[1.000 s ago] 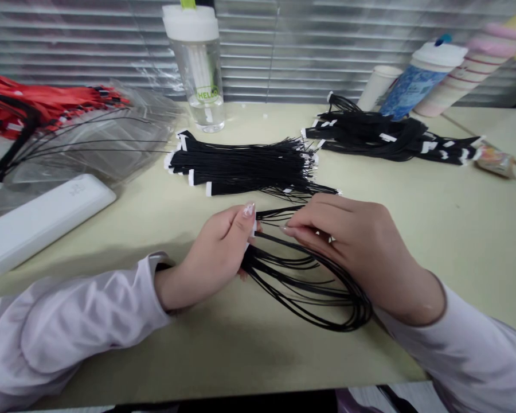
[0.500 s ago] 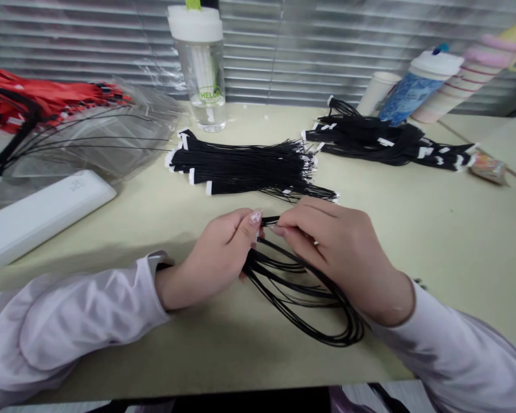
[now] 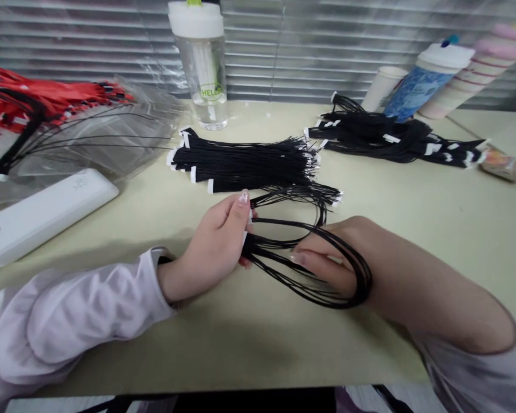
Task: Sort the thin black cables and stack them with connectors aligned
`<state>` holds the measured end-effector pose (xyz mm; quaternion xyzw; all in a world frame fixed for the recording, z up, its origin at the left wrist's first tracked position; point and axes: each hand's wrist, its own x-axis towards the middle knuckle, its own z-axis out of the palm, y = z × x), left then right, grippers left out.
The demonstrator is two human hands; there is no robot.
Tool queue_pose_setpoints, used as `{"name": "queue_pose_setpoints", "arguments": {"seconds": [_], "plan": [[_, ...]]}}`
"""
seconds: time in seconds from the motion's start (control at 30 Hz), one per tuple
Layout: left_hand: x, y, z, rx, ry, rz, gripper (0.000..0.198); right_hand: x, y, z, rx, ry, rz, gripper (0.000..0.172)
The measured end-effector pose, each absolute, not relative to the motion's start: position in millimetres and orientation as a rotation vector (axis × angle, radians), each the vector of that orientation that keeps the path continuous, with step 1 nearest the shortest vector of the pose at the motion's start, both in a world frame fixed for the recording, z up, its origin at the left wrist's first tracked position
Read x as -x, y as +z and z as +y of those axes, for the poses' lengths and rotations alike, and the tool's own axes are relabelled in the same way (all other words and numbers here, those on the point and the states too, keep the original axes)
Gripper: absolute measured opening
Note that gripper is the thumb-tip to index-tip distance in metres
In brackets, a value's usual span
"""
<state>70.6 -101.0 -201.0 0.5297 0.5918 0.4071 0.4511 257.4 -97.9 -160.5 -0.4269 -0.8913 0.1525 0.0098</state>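
The left hand (image 3: 212, 241) hides the gripped ends of the loose black wire loop (image 3: 292, 223), just in front of the long black wire bundle (image 3: 245, 163). Left of that bundle, the red wire bunch (image 3: 34, 94) runs off the picture's edge; far right of it, so does the pink-striped cup (image 3: 468, 80). The bundle's white connector tips (image 3: 209, 186) are too small to make out.

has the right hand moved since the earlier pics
Yes, the right hand dropped back toward the person, away from the black wire bundle, and now sits inside the wire loop.
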Motion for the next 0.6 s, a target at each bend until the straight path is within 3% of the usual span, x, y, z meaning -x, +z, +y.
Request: {"name": "queue_pose_setpoints", "arguments": {"seconds": [0.13, 0.4, 0.6], "plan": [[-71, -199, -103, -1.41, 0.993, 1.487, 0.04, -242, -168, -97, 1.124, 0.454, -2.741, 0.029], [-69, -203, -103, -1.421, 0.995, 1.422, 0.038, -231, -177, -102, 0.972, 0.063, -2.774, 0.026], [-71, -202, -103, -1.451, 0.984, 1.369, 0.034, -228, -178, -105, 0.993, -0.024, -2.745, 0.022]]}}
